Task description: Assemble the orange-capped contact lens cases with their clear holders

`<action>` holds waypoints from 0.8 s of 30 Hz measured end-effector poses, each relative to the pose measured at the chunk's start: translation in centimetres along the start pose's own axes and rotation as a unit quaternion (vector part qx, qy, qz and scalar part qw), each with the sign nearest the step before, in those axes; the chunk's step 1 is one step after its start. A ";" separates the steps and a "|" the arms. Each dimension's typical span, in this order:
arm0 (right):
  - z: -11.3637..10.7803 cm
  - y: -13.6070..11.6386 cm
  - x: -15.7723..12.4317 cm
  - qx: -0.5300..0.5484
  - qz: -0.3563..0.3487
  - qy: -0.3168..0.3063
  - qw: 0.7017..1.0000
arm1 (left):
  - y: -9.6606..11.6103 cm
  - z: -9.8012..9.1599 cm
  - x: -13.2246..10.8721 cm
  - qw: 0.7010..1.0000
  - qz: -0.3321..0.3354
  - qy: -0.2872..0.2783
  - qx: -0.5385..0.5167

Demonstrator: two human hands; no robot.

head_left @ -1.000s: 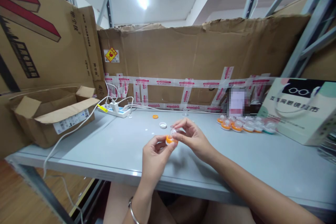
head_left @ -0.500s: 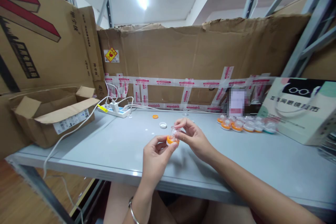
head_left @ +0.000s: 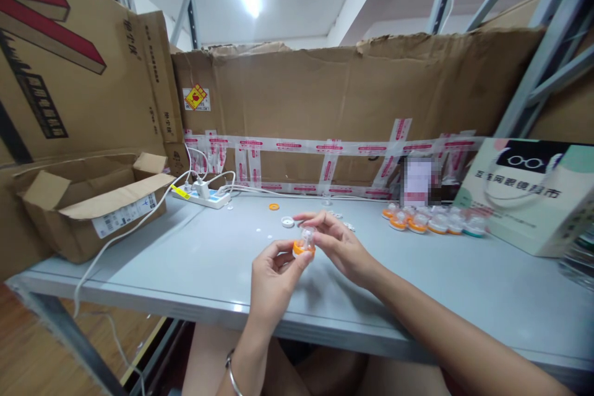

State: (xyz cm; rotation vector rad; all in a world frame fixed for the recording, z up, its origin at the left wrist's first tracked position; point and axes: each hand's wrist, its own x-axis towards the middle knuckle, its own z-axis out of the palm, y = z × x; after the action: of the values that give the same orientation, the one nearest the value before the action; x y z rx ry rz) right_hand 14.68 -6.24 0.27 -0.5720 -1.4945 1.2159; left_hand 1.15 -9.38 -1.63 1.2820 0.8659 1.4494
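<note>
My left hand (head_left: 275, 269) pinches a small round plastic piece (head_left: 304, 250) with an orange ring and a clear upright top, held above the table. My right hand (head_left: 341, 244) is at the clear top, its index finger stretched out past it and its thumb beside it. These fingers look apart, and I cannot tell whether they touch the top. Just beyond the hands lies a white ring-shaped cap (head_left: 288, 222). Farther back is a flat orange ring (head_left: 274, 206).
Several clear-domed pieces with orange or teal bases (head_left: 417, 223) stand at the right, before a paper bag (head_left: 520, 198). Small clear parts (head_left: 349, 226) lie behind my right hand. At the left are a power strip (head_left: 204, 197) with cables and an open cardboard box (head_left: 93, 241).
My right hand's fingers have loosened from the clear top, and the index finger has stretched out to the left. My left hand keeps its hold, with the piece almost in the same place.
</note>
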 end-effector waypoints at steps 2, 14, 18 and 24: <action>0.0 0.0 0.0 0.014 0.008 -0.010 1.000 | 0.0 0.0 0.0 1.000 0.000 0.001 0.002; 0.0 0.0 0.0 -0.019 0.021 -0.001 1.000 | 0.1 -0.1 0.0 1.000 0.003 0.007 0.004; 0.0 -0.2 0.0 -0.059 0.053 -0.002 0.997 | 0.2 -0.1 0.0 1.000 0.004 0.010 0.002; 0.2 -0.1 -0.1 -0.038 0.082 -0.019 0.996 | 0.0 -0.1 0.0 1.000 0.008 0.008 0.005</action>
State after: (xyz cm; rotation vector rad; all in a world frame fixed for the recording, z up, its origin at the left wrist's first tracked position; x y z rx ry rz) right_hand 14.58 -6.37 0.33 -0.7373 -1.5549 1.3058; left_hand 1.05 -9.36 -1.60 1.2889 0.8751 1.4722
